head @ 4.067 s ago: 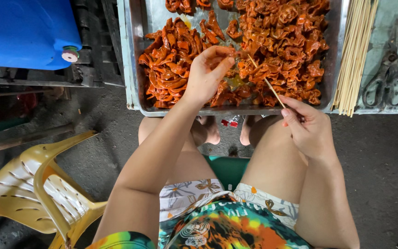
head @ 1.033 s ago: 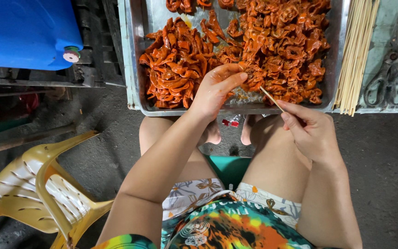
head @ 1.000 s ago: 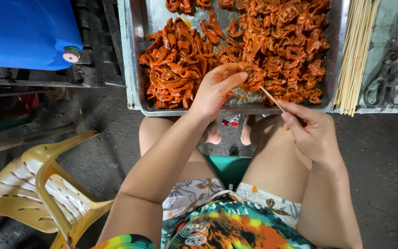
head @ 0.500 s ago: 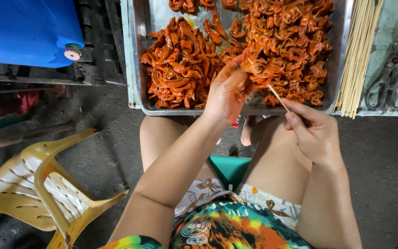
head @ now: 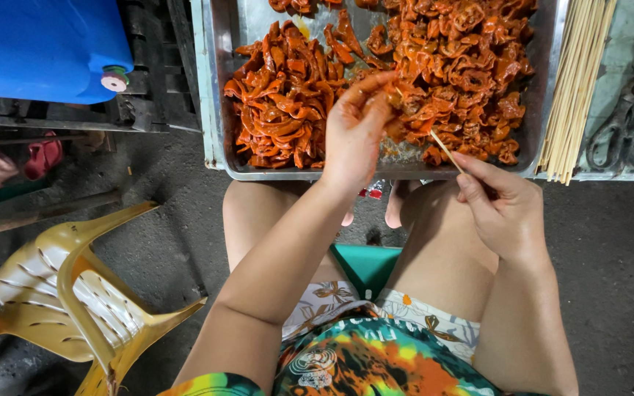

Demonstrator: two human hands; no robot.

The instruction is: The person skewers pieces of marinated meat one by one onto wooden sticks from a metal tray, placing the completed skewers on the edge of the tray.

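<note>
Overhead view of a seated person at work, items listed from largest to smallest. A blue plastic drum (head: 42,44) with a small capped spout lies at upper left. A yellow plastic chair (head: 75,293) lies tipped on the concrete floor (head: 610,279) at lower left. A rectangular metal tray (head: 218,110) stands ahead of the person's knees and holds two heaps of orange-red marinated meat pieces (head: 376,73), one heap on the left half and a larger one on the right half.

The left hand (head: 354,128) reaches over the tray's near edge; its fingers (head: 372,84) are pinched narrowly on a single meat piece (head: 398,103) at the near margin of the right-hand heap, just above the tray floor. The right hand (head: 504,209) hovers just outside the tray's near rim, above the right thigh; its fingers (head: 471,169) are closed on the lower end of a bamboo skewer (head: 445,150), whose free tip points up and left towards the pinched piece, near it; whether the tip touches the meat cannot be told.

A bundle of unused bamboo skewers (head: 577,81) lies just beside the tray's right wall. A pair of dark metal scissors (head: 625,128) rests farther right, apart from the bundle.
</note>
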